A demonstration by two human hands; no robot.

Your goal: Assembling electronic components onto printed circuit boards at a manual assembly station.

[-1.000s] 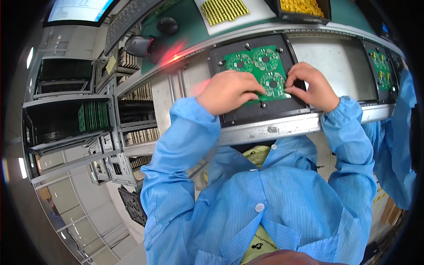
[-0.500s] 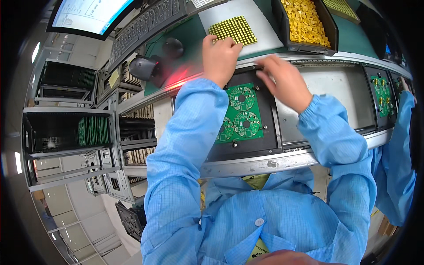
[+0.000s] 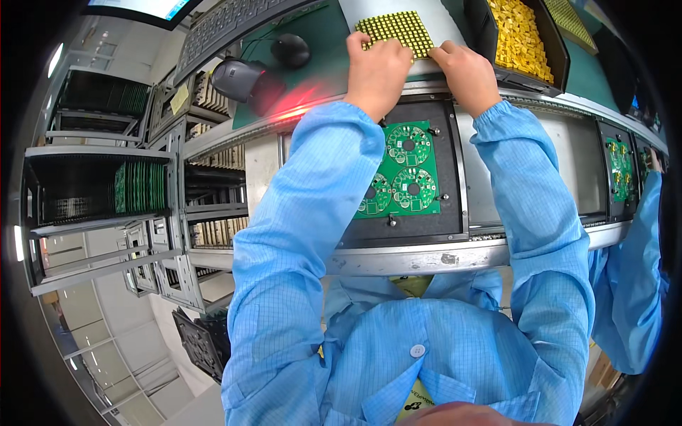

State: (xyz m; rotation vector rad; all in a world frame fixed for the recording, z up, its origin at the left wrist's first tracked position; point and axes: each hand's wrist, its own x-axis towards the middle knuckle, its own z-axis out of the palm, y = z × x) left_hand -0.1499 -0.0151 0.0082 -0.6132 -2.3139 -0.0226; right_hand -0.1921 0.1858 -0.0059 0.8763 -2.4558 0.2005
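Observation:
A square yellow grid of small parts (image 3: pixel 394 34) lies on a pale sheet beyond the rail. My left hand (image 3: pixel 380 77) is closed round its near left side, the fingers curled over the edge. At its near right corner, the fingertips of my right hand (image 3: pixel 469 77) are pinched together; whatever is between them is hidden. Below my hands, a green circuit board (image 3: pixel 414 170) with round sections sits in a black carrier (image 3: pixel 447 170), partly covered by my left sleeve.
A black bin (image 3: pixel 489 32) of loose yellow pieces (image 3: pixel 522 42) stands right of the grid. To the left are a handheld scanner (image 3: pixel 238 78) throwing red light, a mouse (image 3: pixel 290 50) and a keyboard (image 3: pixel 227 28). Another person's sleeve (image 3: pixel 632 284) shows far right, near another carrier.
My right hand has moved up from over the carrier to the yellow grid's corner, its fingers coming together. My left hand stays at the grid. The whole view has shifted slightly.

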